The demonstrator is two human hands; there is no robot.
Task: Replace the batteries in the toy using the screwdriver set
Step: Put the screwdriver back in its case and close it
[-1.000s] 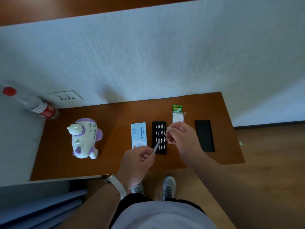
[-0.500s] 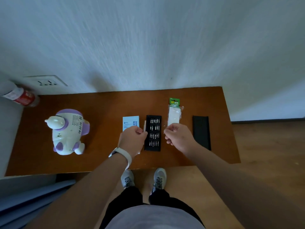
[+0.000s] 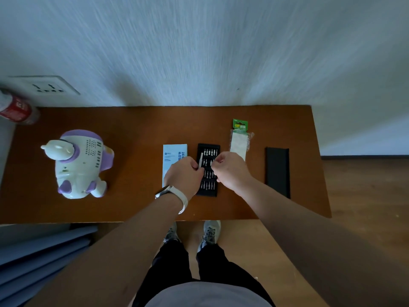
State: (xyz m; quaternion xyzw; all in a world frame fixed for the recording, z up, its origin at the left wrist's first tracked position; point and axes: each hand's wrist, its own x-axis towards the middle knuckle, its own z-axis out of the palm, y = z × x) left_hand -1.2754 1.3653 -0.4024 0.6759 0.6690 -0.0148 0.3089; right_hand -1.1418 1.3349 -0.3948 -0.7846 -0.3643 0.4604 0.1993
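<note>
Both hands moved over one bit tray [image 3: 208, 191]: left hand [image 3: 183, 176] grasps one screwdriver handle [image 3: 201, 159], right hand [image 3: 230, 170] clenched.

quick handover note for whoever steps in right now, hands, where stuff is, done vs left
Left hand: shut on the screwdriver handle, above the bit tray.
Right hand: fingers pinched, seemingly on a bit; too small to confirm.
Toy: on its side at the table's left end, untouched.
Battery pack: sealed, beyond the tray. Tray lid to the right.
Done: set opened, handle out.
Left: fit bit, unscrew toy, swap batteries, close.
</note>
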